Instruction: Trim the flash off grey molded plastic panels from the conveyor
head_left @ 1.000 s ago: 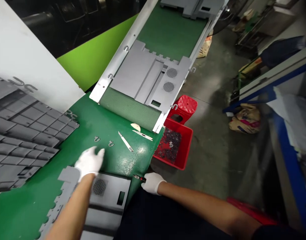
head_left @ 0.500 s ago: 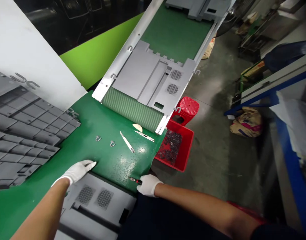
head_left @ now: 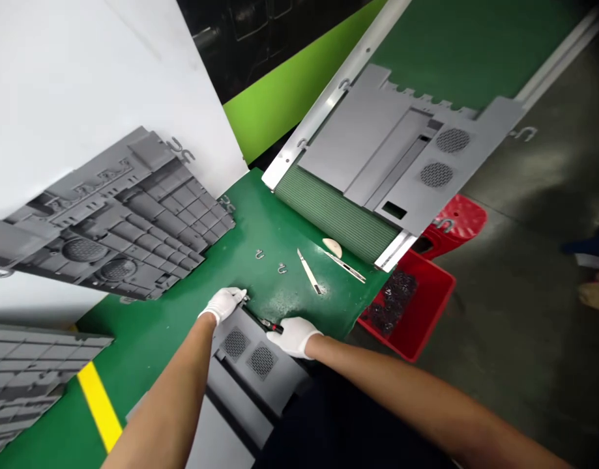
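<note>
Widest of all, the green table [head_left: 191,312] runs from the lower left up to centre frame, its near edge dropping off at lower right to bare concrete floor. A white board [head_left: 84,85] fills the upper left. Over its lower edge lies a big ribbed panel [head_left: 123,221], whose right corner pokes out over the green. At upper right a conveyor panel [head_left: 377,143] sits at the belt's end, overhanging a red stool [head_left: 463,218] and a red bin [head_left: 426,306] just off the table's right edge.

Down at bottom centre is the grilled panel [head_left: 250,365], with two round grilles showing. Its top edge lies on the green and its lower part runs towards the person's body. The left hand [head_left: 224,303] is on the panel's upper left corner, fingers together. Whether they hook over the edge, I cannot tell. The right hand [head_left: 295,335] is closed around a red-handled cutter [head_left: 270,324], whose tip lies right along that top edge, between the two hands.

There is open green above the hands, then the small items: a blade [head_left: 309,271], a second blade [head_left: 348,267] just to its right, a cream chip [head_left: 333,246] near the belt end, and two hooks [head_left: 260,254] to the blades' left. All are well apart from both gloves.
</note>
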`<state>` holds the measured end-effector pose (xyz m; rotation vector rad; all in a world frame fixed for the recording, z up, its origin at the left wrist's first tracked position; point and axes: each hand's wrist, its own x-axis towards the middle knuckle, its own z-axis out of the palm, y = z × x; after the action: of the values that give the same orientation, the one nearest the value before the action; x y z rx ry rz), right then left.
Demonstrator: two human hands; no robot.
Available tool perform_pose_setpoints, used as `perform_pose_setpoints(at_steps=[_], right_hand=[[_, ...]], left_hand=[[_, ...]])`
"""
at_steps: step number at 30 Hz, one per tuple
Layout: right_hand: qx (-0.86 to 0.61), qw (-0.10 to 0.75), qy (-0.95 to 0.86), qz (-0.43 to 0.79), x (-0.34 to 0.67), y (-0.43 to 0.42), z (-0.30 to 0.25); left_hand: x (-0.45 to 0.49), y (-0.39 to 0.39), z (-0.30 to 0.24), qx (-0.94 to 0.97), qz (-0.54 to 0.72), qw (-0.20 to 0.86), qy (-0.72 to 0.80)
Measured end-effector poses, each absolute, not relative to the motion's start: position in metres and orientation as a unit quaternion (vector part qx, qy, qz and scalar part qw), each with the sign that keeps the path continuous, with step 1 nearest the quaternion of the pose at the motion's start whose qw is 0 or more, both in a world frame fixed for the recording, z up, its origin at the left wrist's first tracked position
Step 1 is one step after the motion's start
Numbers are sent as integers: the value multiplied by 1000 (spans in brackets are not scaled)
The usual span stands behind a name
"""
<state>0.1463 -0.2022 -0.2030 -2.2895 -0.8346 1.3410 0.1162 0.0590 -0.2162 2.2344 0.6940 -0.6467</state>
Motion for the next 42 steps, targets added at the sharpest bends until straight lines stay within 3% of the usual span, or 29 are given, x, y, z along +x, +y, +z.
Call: perform_pose_setpoints(at_steps=[9,42], right_hand=[[-801,138,-281,511,155,-128,-217],[-823,126,-268,484,149,-117,-218]], left_hand=[[109,68,-233,855,-198,398,269],[104,70,-245,844,-194,401,299]])
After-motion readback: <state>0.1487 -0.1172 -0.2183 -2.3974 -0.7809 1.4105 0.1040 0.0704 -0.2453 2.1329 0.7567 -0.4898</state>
